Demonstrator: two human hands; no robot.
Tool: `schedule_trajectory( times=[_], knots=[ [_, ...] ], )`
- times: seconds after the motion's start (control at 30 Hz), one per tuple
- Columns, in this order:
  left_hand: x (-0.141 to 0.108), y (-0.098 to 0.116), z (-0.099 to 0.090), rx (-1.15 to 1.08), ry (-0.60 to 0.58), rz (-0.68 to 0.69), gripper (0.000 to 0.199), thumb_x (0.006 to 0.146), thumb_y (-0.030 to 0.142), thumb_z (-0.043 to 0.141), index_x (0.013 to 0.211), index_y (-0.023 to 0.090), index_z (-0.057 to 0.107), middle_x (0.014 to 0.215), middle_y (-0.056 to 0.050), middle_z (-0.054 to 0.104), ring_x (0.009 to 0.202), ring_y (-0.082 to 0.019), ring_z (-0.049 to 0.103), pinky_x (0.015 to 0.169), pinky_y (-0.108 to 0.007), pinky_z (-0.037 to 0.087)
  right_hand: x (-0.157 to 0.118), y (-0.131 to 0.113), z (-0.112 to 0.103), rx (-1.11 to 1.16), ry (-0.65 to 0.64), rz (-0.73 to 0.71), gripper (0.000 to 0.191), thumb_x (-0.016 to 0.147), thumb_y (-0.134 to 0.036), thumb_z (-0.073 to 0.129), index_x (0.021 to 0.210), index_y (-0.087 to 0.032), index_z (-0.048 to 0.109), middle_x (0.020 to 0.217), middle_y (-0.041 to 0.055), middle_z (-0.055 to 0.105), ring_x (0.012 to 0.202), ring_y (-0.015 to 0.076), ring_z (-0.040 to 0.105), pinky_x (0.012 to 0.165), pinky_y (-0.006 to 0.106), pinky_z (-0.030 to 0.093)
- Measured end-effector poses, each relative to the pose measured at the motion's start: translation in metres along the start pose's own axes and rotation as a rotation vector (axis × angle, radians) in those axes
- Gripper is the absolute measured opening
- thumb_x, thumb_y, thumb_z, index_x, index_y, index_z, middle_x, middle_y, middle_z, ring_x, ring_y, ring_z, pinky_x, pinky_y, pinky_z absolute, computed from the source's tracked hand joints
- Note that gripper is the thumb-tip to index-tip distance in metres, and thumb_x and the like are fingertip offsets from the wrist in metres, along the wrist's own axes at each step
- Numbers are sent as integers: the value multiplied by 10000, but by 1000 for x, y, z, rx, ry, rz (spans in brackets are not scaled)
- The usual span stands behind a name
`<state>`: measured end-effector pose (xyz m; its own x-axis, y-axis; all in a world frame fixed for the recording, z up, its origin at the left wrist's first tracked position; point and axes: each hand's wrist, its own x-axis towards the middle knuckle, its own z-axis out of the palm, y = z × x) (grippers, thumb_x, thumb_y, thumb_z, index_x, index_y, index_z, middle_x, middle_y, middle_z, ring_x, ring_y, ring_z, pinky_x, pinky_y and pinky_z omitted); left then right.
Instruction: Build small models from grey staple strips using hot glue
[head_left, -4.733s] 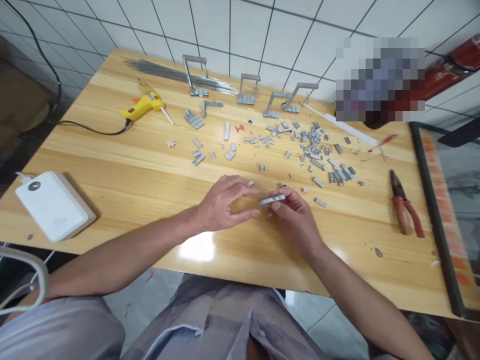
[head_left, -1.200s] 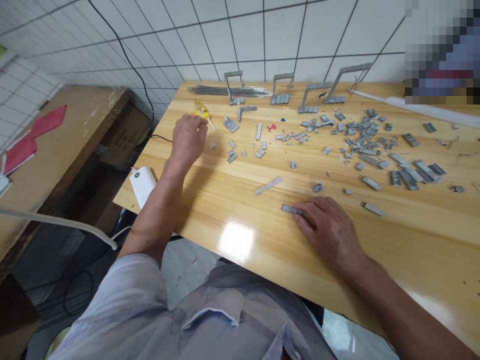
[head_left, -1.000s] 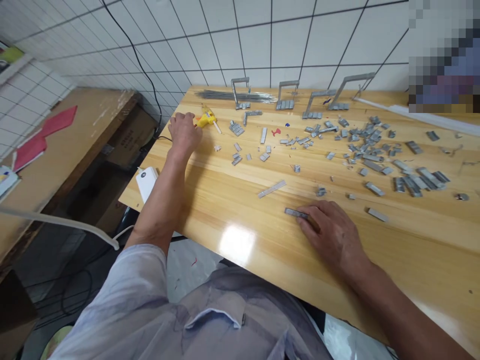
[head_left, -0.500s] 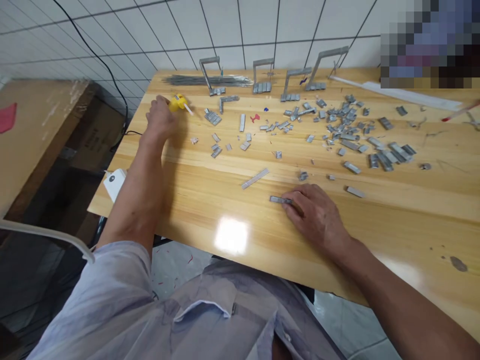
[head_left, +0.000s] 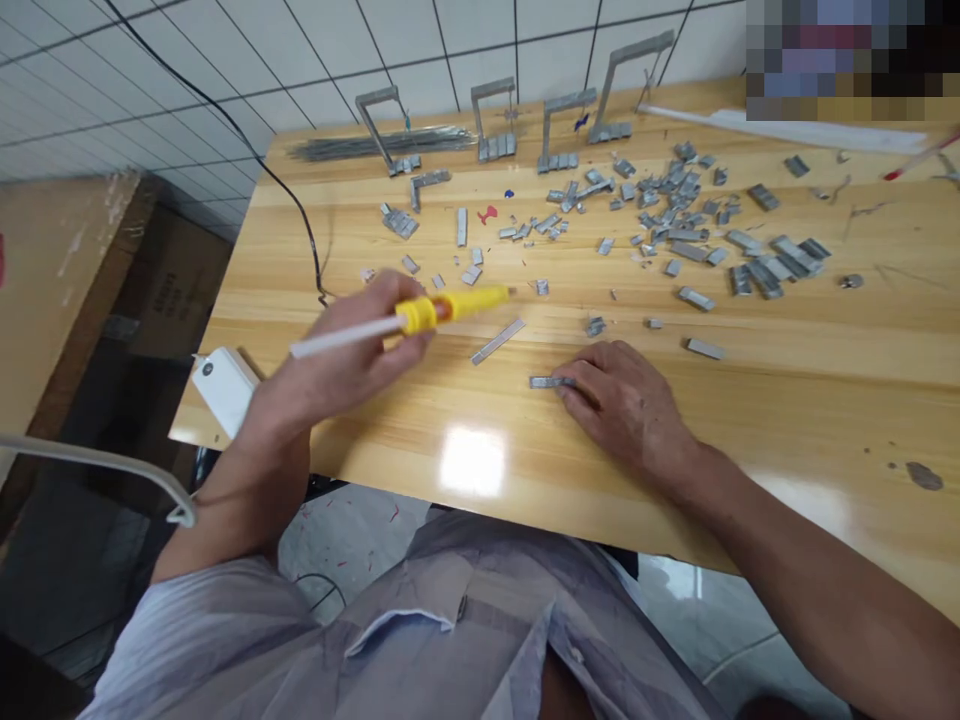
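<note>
My left hand [head_left: 360, 350] is wrapped round a yellow glue gun [head_left: 427, 312], raised over the left part of the wooden table. The gun's narrow tip points right, and a white glue stick [head_left: 345, 335] sticks out of its back end to the left. My right hand [head_left: 626, 405] rests on the table and pinches a small grey metal strip [head_left: 541, 382] between thumb and fingers. A thin flat strip [head_left: 498, 342] lies between the two hands, touched by neither.
Several grey frames [head_left: 566, 130] stand along the tiled wall beside a bundle of thin wires [head_left: 337, 148]. Many small grey pieces [head_left: 675, 200] are scattered at the right back. A white box [head_left: 225, 385] sits at the left edge, and a black cable [head_left: 304, 215] hangs down behind.
My left hand has brought the yellow glue gun from the back left towards me and to the right. My right hand still holds the metal strip. The view has shifted slightly.
</note>
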<state>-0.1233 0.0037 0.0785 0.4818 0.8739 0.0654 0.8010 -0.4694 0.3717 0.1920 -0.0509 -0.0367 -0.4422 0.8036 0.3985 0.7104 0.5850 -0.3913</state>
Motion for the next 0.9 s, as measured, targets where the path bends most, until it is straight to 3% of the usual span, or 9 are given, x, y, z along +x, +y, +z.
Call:
schedule_trajectory(
  times=[0.07, 0.2, 0.4, 0.9],
  knots=[
    [-12, 5, 9, -6, -124, 65, 267, 974, 378, 572, 1172, 200, 592, 947, -32, 673, 733, -176, 608, 655, -308, 481, 0, 0, 0, 6, -4, 15, 135, 996, -211, 631, 995, -177, 762, 955, 104, 721, 881, 261, 627, 774, 380, 488],
    [-27, 6, 21, -14, -167, 141, 291, 1039, 395, 496, 1217, 195, 610, 1068, -77, 727, 907, -233, 684, 785, -358, 544, -1, 0, 1, 4, -7, 28, 139, 1000, -213, 619, 984, -195, 756, 950, 96, 719, 869, 255, 615, 770, 379, 472],
    [-36, -2, 36, -65, -229, 318, 290, 1112, 347, 417, 1285, 187, 587, 1090, -98, 728, 961, -230, 690, 829, -357, 530, -1, 0, 3, 7, -6, 46, 124, 990, -201, 627, 978, -203, 750, 941, 86, 724, 865, 247, 611, 766, 370, 458],
    [-36, -9, 55, -91, -229, 371, 315, 1117, 376, 415, 1320, 223, 600, 1122, -89, 750, 996, -241, 696, 869, -371, 533, 0, 0, 0, 45, -72, 78, 166, 1016, -220, 581, 977, -222, 742, 958, 94, 726, 882, 253, 605, 788, 400, 458]
  ],
)
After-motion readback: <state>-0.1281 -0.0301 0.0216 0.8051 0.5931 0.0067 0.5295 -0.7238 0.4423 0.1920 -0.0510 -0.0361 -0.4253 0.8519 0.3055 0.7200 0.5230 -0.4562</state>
